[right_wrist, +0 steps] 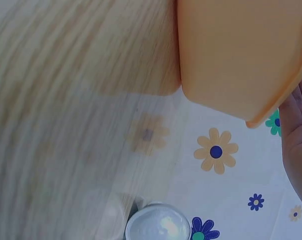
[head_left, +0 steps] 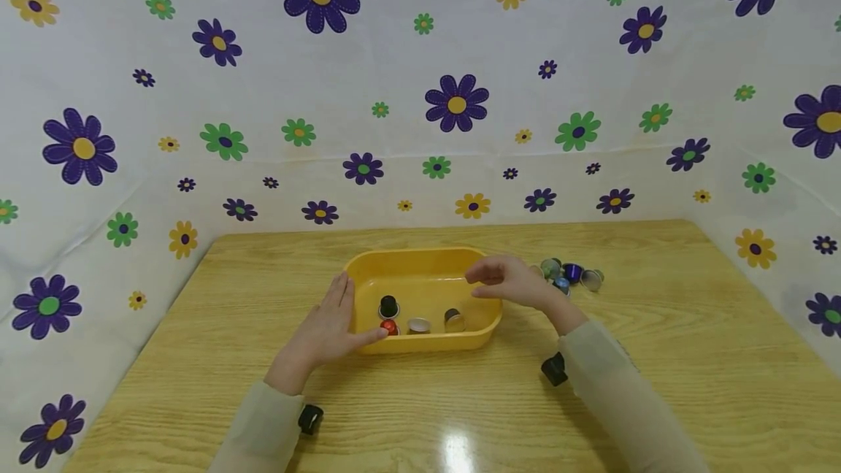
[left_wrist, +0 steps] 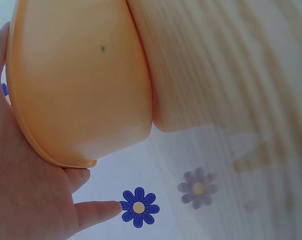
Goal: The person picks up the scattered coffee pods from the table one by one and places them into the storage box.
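The left hand (head_left: 326, 328) lies against the left end of a yellow plastic tray (head_left: 420, 343), its fingers straight along the rim and its thumb spread wide over the near edge. Across from it, the right hand (head_left: 509, 283) is bent loosely over the tray's right end, thumb and fingers well apart, the yellow floor showing between them; whether it touches the rim I can't tell. Just beside the left thumb tip sits a red coffee capsule (head_left: 390, 326), partly covered, so contact there is uncertain. Behind it, inside the tray, a dark green capsule (head_left: 388, 304) stands on its rim. Further right come a capsule with a whitish lid (head_left: 418, 325), its lower part cut off by the near wall, and a dark-and-gold capsule (head_left: 454, 320), its colours hard to make out. On the wooden table (head_left: 407, 407), past the right wrist, more capsules are bunched: a grey-green one (head_left: 550, 268), a purple one (head_left: 573, 273), a blue one (head_left: 561, 285) and a silver-lidded one (head_left: 592, 280); the wrist hides part of this cluster, so I can't count it. The left wrist view shows only the tray's outer wall, with a dark fleck (left_wrist: 103, 48) on it; the right wrist view cuts off a silver lid (right_wrist: 158, 225) at its bottom edge. Pale sleeves (head_left: 259, 425) cover the forearms, and a flowered cloth (head_left: 394, 57) hangs behind the table.
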### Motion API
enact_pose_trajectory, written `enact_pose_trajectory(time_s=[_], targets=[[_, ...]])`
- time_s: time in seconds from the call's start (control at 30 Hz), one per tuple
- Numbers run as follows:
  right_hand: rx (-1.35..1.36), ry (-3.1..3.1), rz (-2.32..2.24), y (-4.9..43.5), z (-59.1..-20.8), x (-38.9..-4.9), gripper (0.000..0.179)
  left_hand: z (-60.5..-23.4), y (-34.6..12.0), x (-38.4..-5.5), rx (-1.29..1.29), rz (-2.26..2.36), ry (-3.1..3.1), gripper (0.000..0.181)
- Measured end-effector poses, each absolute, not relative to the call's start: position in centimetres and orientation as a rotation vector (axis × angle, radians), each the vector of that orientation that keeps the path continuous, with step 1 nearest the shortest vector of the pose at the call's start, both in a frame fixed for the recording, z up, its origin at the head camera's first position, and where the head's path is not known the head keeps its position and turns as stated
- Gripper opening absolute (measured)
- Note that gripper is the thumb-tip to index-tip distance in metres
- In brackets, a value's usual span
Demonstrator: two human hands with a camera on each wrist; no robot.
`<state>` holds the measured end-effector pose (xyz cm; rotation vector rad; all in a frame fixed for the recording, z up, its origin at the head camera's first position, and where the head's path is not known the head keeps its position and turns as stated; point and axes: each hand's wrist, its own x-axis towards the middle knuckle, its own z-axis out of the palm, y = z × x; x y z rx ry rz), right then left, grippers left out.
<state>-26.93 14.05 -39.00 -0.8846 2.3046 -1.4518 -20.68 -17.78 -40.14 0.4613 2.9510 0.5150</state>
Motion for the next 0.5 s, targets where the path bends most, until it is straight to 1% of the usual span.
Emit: enact_pose_trajectory(time_s=[0.3,0.5], targets=[[-0.862,2.397,-1.405,15.9,-39.1,-27.1,0.035,-40.0,-17.8,-20.6,0.473,0.523,2.954,0.110],[-0.777,2.460,-1.351,16.9,-38.8,-26.9,0.036,-40.2,-17.8,-20.7,0.475,0.519,2.957,0.110]])
